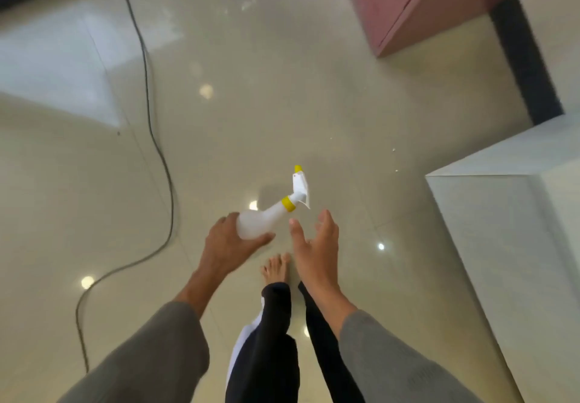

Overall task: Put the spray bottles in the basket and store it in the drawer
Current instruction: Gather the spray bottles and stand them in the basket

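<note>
A white spray bottle [263, 219] with a yellow collar and yellow nozzle tip is held tilted above the floor, its head pointing up and to the right. My left hand [226, 245] grips the bottle's base from the left and below. My right hand [315, 247] is just right of the bottle, palm up and fingers spread, holding nothing; its fingertips are close to the trigger but apart from it. No basket or drawer front is clearly in view.
A glossy beige tiled floor [251, 104] fills the view. A black cable [157, 151] snakes along the left. A pink cabinet [423, 3] stands at the top right, a white box-shaped unit [508, 214] at the right. My bare foot [276, 269] is below the hands.
</note>
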Motion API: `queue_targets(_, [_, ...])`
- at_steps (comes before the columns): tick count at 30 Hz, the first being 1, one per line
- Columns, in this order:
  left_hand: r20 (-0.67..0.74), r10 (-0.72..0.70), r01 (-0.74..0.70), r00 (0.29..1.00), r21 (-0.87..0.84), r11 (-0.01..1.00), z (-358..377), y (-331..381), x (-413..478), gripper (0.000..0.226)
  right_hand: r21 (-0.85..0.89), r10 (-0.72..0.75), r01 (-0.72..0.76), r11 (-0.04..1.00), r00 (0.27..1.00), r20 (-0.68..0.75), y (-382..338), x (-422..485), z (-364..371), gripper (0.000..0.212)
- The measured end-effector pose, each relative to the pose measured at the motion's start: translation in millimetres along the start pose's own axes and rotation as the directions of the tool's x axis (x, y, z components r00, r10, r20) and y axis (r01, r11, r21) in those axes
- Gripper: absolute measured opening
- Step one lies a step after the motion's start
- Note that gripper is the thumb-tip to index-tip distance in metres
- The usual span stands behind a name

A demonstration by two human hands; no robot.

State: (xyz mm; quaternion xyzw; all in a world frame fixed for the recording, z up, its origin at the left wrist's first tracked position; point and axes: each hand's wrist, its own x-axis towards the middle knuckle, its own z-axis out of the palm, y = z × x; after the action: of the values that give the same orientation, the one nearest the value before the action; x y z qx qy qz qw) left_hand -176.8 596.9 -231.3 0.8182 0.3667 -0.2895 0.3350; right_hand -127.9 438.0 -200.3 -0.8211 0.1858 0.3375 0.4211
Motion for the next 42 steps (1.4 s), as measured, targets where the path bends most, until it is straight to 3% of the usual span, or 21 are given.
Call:
queue_targets(5, [0.212,0.192,-0.150,0.958,-0.199,0.968,-19.6,74.6,-78.1,0.074,0.278,-0.040,0.083,0.957,0.987,-0.156,-44.0,-62.5,-80.5,0.038])
queue_targets(9, [0.484,0.293,-0.196,0.825,-0.241,0.950,-20.3,122.3,-127.8,0.071,0.388,0.026,0.094,0.917,0.956,-0.293,-45.9,-116.0,-144.1,0.029])
queue_targets(13, [0.628,0.368,-0.362,0.686,-0.143,0.921,1.3,164.7,-175.2,0.074,0.456,0.099,0.129,0.880,0.891,-0.443,-23.4,-160.4,-198.4,0.013])
queue_targets(15, [0.610,0.465,-0.488,0.642,-0.143,0.861,20.2,183.3,-199.5,0.075,0.523,0.136,0.170,0.835,0.857,-0.497,-7.2,-177.1,-222.3,0.021])
queue_targets(17, [0.524,0.612,-0.662,0.592,-0.117,0.741,42.3,203.5,-222.6,0.072,0.580,0.199,0.206,0.788,0.807,-0.557,10.1,-191.3,-246.1,0.032])
queue_targets(19, [0.478,0.723,-0.778,0.499,-0.120,0.617,68.0,228.1,-242.2,0.067,0.590,0.237,0.258,0.765,0.740,-0.630,27.4,-202.0,-273.5,0.036])
queue_targets(24, [0.545,0.783,-0.897,0.299,-0.120,0.426,143.5,296.5,-286.1,0.088,0.587,0.320,0.378,0.716,0.570,-0.757,73.5,-214.4,-347.9,0.039])
queue_targets(31, [0.594,0.795,-0.960,0.119,-0.135,0.245,236.3,391.0,-333.5,0.090,0.469,0.315,0.449,0.760,0.378,-0.871,141.0,-212.7,-443.2,0.043])
queue_targets(37, [0.572,0.815,-0.982,0.087,-0.087,0.166,282.8,442.6,-345.9,0.088,0.377,0.223,0.425,0.823,0.369,-0.902,174.5,-195.1,-501.7,0.041])
queue_targets(42, [0.567,0.817,-0.991,0.104,-0.010,0.133,320.1,467.5,-343.0,0.087,0.326,0.179,0.389,0.862,0.369,-0.912,191.2,-165.2,-529.2,0.037])
